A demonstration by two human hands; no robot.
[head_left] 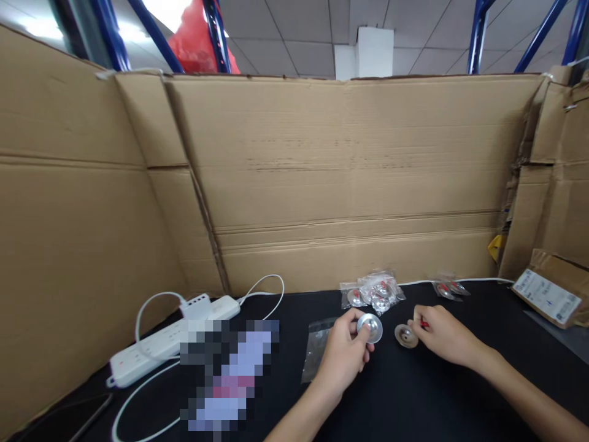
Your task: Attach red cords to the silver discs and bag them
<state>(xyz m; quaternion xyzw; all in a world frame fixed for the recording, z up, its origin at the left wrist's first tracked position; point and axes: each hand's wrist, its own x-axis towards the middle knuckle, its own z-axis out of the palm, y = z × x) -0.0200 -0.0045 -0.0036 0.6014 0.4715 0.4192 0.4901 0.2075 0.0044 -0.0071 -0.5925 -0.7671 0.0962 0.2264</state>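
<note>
My left hand (347,347) is closed on a small shiny round metal disc (376,329), shaped like a finger cymbal, with the thumb across its face. To the right, a second metal disc (405,336) with a hollowed middle lies at the fingertips of my right hand (437,334). Those fingers are pinched round a small red piece (424,324), perhaps a cord, mostly hidden. Whether they also grip the second disc, I cannot tell. Beside my left wrist a clear plastic bag (315,351) lies flat on the black table surface (396,399).
Several bagged metal discs (380,291) with red parts lie at the back, more bagged discs (450,288) farther right. A white power strip (161,344) with cables and a pixelated object (239,374) are at left. Cardboard walls (350,166) surround the table; a cardboard box (550,291) stands right.
</note>
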